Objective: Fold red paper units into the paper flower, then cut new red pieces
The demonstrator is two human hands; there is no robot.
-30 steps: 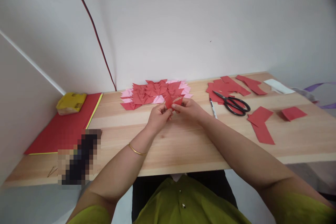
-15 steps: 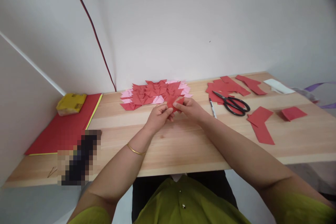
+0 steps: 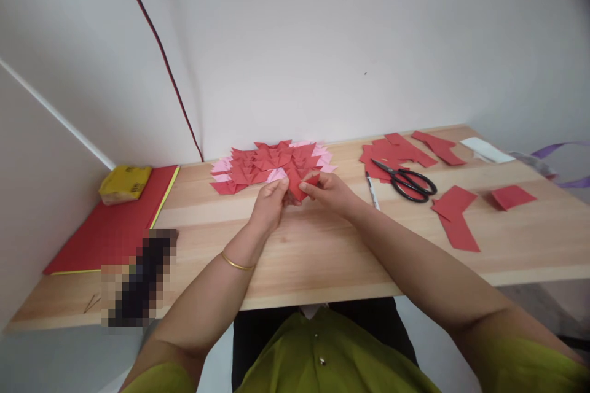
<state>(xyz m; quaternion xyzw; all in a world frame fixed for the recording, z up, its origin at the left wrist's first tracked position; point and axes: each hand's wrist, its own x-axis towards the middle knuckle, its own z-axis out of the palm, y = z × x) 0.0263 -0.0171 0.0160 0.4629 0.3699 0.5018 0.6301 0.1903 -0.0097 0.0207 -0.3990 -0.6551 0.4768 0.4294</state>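
Between my hands, above the middle of the wooden table (image 3: 322,258), is a piece of red folded paper (image 3: 298,185). My left hand (image 3: 271,201) pinches its left side, thumb on top. On the right, my right hand (image 3: 330,189) grips the other edge between thumb and fingers. Some fingertips are hidden behind the paper. Just beyond the hands, against the wall, lies a spread pile of red and pink folded paper pieces (image 3: 251,167).
Right of my hands lie a marker pen (image 3: 373,191), black-handled scissors (image 3: 408,183), red paper cutouts (image 3: 456,221) and a white paper strip (image 3: 487,150). At left, a yellow packet (image 3: 126,183) rests on large red sheets (image 3: 110,227). A dark blurred-out object (image 3: 145,279) lies near the front edge.
My left hand has turned and shifted slightly left on the red paper, which now shows more of its face. My right hand has moved a little left and stays on its edge.
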